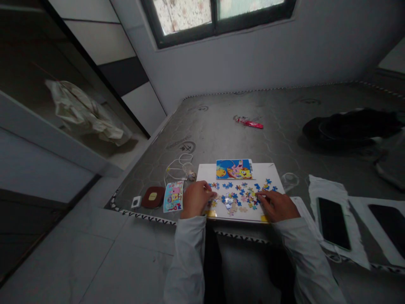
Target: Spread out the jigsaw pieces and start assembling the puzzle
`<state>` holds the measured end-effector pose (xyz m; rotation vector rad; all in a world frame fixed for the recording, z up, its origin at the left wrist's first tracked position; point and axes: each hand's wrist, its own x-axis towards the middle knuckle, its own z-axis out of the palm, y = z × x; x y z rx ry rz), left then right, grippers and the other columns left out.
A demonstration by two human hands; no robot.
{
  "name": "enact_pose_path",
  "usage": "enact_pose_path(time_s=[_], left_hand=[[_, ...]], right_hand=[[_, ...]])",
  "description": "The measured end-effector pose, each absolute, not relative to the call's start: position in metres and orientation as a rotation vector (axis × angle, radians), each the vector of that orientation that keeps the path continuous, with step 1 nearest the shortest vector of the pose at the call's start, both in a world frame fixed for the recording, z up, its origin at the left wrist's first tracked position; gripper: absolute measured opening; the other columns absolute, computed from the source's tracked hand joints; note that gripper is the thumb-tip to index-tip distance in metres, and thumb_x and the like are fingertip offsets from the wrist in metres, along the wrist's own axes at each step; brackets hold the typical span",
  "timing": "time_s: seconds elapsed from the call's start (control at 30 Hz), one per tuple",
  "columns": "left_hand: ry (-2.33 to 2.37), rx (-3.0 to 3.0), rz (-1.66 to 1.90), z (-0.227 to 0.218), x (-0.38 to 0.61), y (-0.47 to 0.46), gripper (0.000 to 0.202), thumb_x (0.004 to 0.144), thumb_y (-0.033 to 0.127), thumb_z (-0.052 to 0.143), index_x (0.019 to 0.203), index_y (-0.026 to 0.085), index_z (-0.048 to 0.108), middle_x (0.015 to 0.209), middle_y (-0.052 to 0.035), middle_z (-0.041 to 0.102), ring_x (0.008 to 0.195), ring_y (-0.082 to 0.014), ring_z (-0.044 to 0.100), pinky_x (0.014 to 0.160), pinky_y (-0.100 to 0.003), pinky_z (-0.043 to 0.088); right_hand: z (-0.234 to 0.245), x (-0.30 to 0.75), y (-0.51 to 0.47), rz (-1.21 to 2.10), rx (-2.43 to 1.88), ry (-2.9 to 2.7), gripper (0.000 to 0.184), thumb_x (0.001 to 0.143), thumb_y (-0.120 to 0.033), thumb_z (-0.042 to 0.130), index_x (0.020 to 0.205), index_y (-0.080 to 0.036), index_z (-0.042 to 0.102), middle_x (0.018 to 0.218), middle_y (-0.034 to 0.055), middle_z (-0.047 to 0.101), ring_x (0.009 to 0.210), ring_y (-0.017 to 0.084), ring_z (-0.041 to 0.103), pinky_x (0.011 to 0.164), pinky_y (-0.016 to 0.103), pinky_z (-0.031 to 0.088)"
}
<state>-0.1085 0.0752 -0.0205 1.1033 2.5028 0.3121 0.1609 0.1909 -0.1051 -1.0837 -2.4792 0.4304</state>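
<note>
Loose jigsaw puzzle pieces (232, 202) in blue, yellow and beige lie scattered on a white board (268, 169). Behind them, on the same board, rests a picture card (233, 169) of cartoon figures in a boat. My left hand (196, 199) is at the board's left edge, fingers curled and closed on what looks like a pale puzzle piece. From the right, my right hand (279, 205) reaches in with thumb and fingers drawn together at the edge of the pieces. Its fingertips appear to pinch a small puzzle piece, partly hidden.
Left of the board are a second cartoon card (173, 196), a brown case (152, 197), a small white box (136, 202) and a white cable (172, 166). A phone (333, 223) lies on white cloth at right. A red packet (249, 123) lies farther back.
</note>
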Motion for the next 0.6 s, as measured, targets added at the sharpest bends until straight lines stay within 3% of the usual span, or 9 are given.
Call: enact_pose_path(time_s=[0.17, 0.3, 0.6], left_hand=[[2.428, 1.155, 0.252, -0.0217, -0.1036, 0.0761, 0.031, 0.065, 0.040, 0.085, 0.092, 0.030, 0.076, 0.095, 0.0002, 0.076, 0.090, -0.0190, 0.067, 0.072, -0.026, 0.042], [2.445, 1.172, 0.220, -0.0211, -0.1030, 0.0756, 0.025, 0.066, 0.037, 0.083, 0.089, 0.029, 0.077, 0.093, -0.0001, 0.076, 0.089, -0.0203, 0.067, 0.070, -0.027, 0.042], [2.445, 1.274, 0.357, -0.0170, -0.0975, 0.0804, 0.021, 0.084, 0.038, 0.067, 0.099, 0.028, 0.079, 0.095, -0.0033, 0.077, 0.089, -0.0195, 0.067, 0.075, -0.027, 0.044]], right_hand=[[-0.1060, 0.1587, 0.1877, 0.393, -1.095, -2.443, 0.033, 0.096, -0.039, 0.046, 0.101, -0.024, 0.075, 0.102, 0.0070, 0.077, 0.091, 0.023, 0.071, 0.079, 0.036, 0.053], [-0.1049, 0.1561, 0.1827, 0.375, -1.123, -2.421, 0.033, 0.096, -0.039, 0.046, 0.101, -0.024, 0.074, 0.102, 0.0068, 0.077, 0.090, 0.023, 0.071, 0.079, 0.036, 0.051], [-0.1031, 0.1559, 0.1830, 0.397, -1.136, -2.432, 0.033, 0.097, -0.039, 0.045, 0.102, -0.024, 0.074, 0.102, 0.0056, 0.077, 0.089, 0.022, 0.070, 0.077, 0.035, 0.049]])
